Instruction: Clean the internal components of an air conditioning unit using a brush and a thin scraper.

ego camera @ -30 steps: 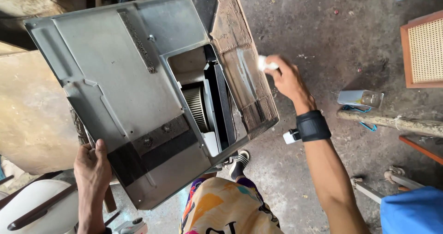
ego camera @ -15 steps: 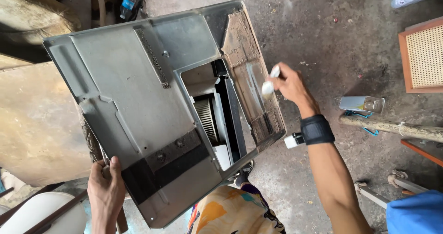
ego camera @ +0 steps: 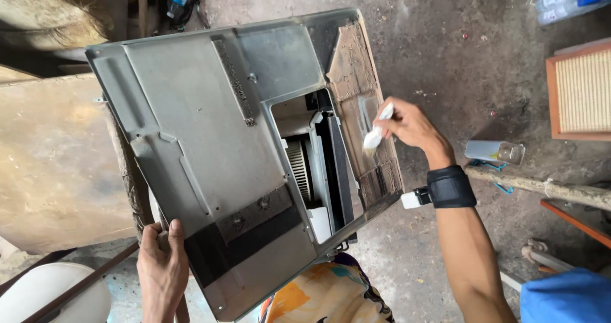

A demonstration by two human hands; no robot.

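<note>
A large grey metal housing panel (ego camera: 203, 138) is tilted up in front of me, with a rectangular cut-out showing a ribbed fan wheel (ego camera: 296, 169) inside. My left hand (ego camera: 162, 272) grips its lower left edge. My right hand (ego camera: 414, 127), with a black wrist strap, holds a small white brush (ego camera: 377, 129) whose bristles touch the dusty brown strip (ego camera: 364, 106) along the panel's right side.
A wooden board (ego camera: 57, 164) lies at the left. A framed woven panel (ego camera: 580, 92) sits at the right, and a small metal part (ego camera: 493, 151) and a long stick (ego camera: 541, 186) lie on the dirty concrete floor. A blue object (ego camera: 566, 297) is at the lower right.
The view has shifted so the panel sits further right and lower in the frame. My right hand has moved the white brush down along the brown strip. My left hand keeps its grip.
</note>
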